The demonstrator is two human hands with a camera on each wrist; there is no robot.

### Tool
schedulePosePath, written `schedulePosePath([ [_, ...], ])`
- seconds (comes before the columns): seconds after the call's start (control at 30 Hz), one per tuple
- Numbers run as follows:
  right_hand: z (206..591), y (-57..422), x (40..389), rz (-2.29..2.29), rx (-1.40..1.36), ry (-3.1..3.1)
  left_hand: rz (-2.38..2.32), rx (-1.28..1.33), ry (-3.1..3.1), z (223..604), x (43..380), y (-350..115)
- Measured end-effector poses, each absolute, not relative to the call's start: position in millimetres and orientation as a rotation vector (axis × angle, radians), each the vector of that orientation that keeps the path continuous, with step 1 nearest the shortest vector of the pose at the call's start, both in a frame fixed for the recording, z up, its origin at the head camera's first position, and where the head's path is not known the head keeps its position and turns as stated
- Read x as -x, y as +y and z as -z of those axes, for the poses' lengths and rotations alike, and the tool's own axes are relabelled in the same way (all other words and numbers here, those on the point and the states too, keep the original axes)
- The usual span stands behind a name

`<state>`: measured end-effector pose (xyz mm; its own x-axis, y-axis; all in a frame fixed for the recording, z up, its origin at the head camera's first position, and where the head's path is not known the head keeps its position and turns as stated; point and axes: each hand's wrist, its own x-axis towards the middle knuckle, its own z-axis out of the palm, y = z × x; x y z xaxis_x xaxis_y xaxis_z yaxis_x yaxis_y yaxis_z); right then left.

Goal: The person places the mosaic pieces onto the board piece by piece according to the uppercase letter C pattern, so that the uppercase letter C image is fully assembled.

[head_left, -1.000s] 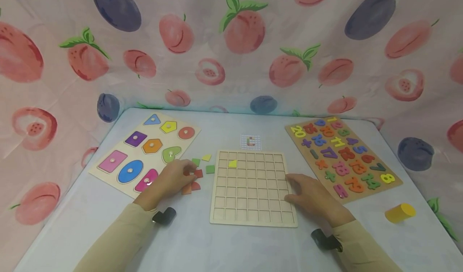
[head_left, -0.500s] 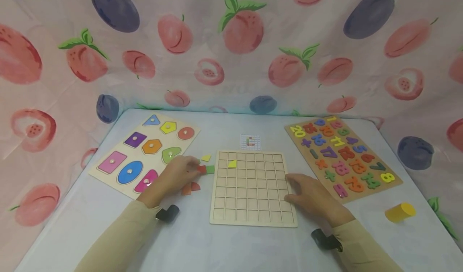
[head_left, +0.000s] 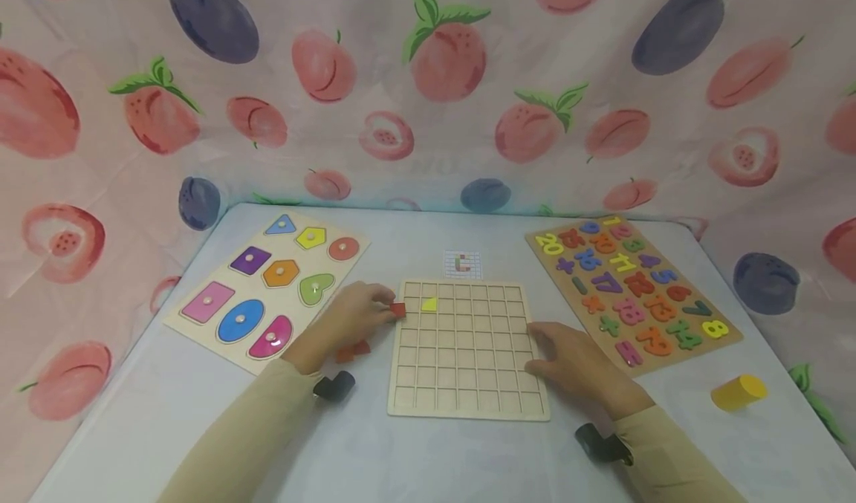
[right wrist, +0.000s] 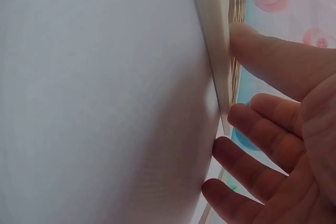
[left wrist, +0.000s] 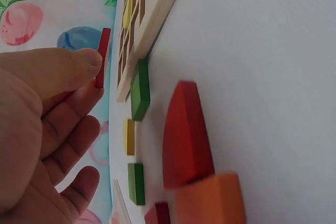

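My left hand pinches a small red square tile between thumb and index finger, above the left edge of a wooden grid board. One yellow tile with a curved side lies in the board's upper left. On the cloth below the left hand are a red curved piece, an orange block, two green blocks, the nearer to the board, a yellow piece and another red piece. My right hand rests its thumb and fingers loosely against the board's right edge.
A pattern card lies behind the grid board. To the left is a knobbed shape puzzle; to the right, a number puzzle. A yellow cylinder lies at the far right. A fruit-print curtain hangs behind.
From the loose pieces, my left hand has moved right with the red square tile and now reaches the grid board's left edge. The right hand has stayed at the board's right edge.
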<state>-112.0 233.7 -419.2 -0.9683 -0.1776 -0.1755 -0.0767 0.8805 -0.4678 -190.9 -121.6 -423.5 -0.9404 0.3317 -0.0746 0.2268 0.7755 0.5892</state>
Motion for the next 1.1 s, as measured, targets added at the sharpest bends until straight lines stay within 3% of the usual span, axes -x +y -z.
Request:
schedulePosePath([
  [1.1,419,233,112,0.685,0.213,2.845,-0.880,-0.622,2.786,426,213,-62],
])
